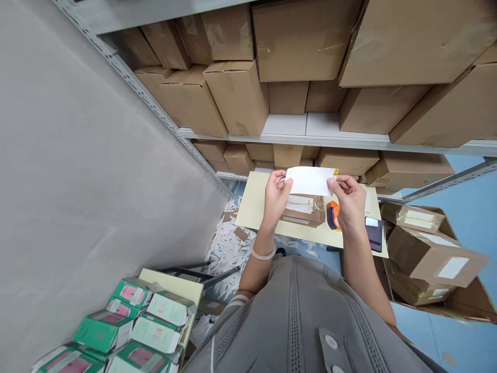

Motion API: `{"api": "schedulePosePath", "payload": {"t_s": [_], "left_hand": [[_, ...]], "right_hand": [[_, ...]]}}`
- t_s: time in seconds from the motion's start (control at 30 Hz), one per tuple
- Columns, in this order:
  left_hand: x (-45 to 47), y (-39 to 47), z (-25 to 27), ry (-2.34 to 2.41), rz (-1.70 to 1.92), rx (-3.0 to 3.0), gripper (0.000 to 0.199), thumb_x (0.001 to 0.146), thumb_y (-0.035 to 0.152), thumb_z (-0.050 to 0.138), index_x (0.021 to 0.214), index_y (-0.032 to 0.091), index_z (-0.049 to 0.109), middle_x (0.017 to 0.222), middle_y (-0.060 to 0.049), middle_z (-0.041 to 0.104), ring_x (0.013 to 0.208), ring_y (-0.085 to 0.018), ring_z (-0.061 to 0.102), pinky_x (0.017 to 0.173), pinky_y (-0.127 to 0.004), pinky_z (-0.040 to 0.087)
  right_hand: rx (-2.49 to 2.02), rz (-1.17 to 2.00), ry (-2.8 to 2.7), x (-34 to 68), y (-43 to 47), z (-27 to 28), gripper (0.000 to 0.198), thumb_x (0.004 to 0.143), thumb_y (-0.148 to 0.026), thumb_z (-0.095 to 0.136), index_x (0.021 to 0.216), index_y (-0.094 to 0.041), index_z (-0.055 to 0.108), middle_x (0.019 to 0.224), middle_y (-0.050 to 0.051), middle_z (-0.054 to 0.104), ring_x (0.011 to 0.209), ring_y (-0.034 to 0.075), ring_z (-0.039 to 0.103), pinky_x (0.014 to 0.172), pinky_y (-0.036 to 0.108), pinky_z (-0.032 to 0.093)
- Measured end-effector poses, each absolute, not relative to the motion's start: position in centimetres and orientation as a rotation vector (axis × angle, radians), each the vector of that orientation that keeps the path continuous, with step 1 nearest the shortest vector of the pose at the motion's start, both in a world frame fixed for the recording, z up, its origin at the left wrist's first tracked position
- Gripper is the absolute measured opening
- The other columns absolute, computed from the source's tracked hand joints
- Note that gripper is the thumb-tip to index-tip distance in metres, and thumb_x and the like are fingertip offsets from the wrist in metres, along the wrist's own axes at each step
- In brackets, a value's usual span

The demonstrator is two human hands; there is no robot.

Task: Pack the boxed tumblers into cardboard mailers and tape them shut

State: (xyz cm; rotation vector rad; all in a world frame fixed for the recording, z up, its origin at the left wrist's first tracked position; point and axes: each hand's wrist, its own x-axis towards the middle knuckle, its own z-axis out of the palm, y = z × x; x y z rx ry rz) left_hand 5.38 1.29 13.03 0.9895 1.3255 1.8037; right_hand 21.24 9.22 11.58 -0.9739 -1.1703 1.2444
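A white paper label [310,180] with a yellow mark at its right corner is stretched between my two hands. My left hand [276,190] pinches its left edge between thumb and fingers, and my right hand [347,197] pinches the right edge. Below the label, a taped cardboard box [303,220] with labels on it lies on the pale yellow table [250,207]. An orange and dark blue tape dispenser [334,215] sits right of the box, partly behind my right hand. Close to my right forearm lies a dark phone-like device [374,235].
Shelves [337,140] full of cardboard boxes [236,98] stand in front. A large open carton [462,305] with labelled parcels [442,256] is at the right. Green boxes [103,329] are stacked at lower left. White paper strips [229,251] litter the floor beside the grey wall [97,155].
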Motion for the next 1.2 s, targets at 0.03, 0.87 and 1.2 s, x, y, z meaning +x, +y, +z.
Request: {"api": "schedulePosePath", "payload": {"t_s": [0.03, 0.87, 1.2], "left_hand": [[5.35, 1.35, 13.05, 1.335, 1.798, 0.992, 0.03, 0.09, 0.046, 0.064, 0.103, 0.022, 0.051, 0.113, -0.008, 0.065, 0.104, -0.018, 0.066, 0.087, -0.03, 0.052], [5.18, 1.72, 13.42, 1.401, 1.786, 0.942, 0.026, 0.089, 0.041, 0.065, 0.103, 0.021, 0.056, 0.129, -0.009, 0.063, 0.09, -0.014, 0.065, 0.075, -0.024, 0.05], [5.22, 1.75, 13.43, 1.432, 1.763, 0.937, 0.025, 0.088, 0.041, 0.066, 0.103, 0.022, 0.058, 0.125, -0.008, 0.064, 0.092, -0.015, 0.065, 0.077, -0.024, 0.05]], "right_hand": [[-0.974, 1.24, -1.173, 21.27, 9.23, 11.62, 0.031, 0.065, -0.043, 0.084, 0.08, -0.022, 0.066, 0.075, -0.002, 0.067, 0.07, 0.013, 0.062, 0.069, 0.029, 0.052], [-0.952, 1.212, -1.192, 21.56, 9.54, 11.79, 0.027, 0.068, -0.039, 0.083, 0.083, -0.021, 0.069, 0.077, -0.001, 0.067, 0.069, 0.012, 0.059, 0.068, 0.027, 0.048], [-0.95, 1.206, -1.198, 21.91, 9.46, 11.61, 0.028, 0.068, -0.04, 0.084, 0.082, -0.022, 0.068, 0.078, -0.001, 0.067, 0.071, 0.013, 0.059, 0.068, 0.026, 0.049]]}}
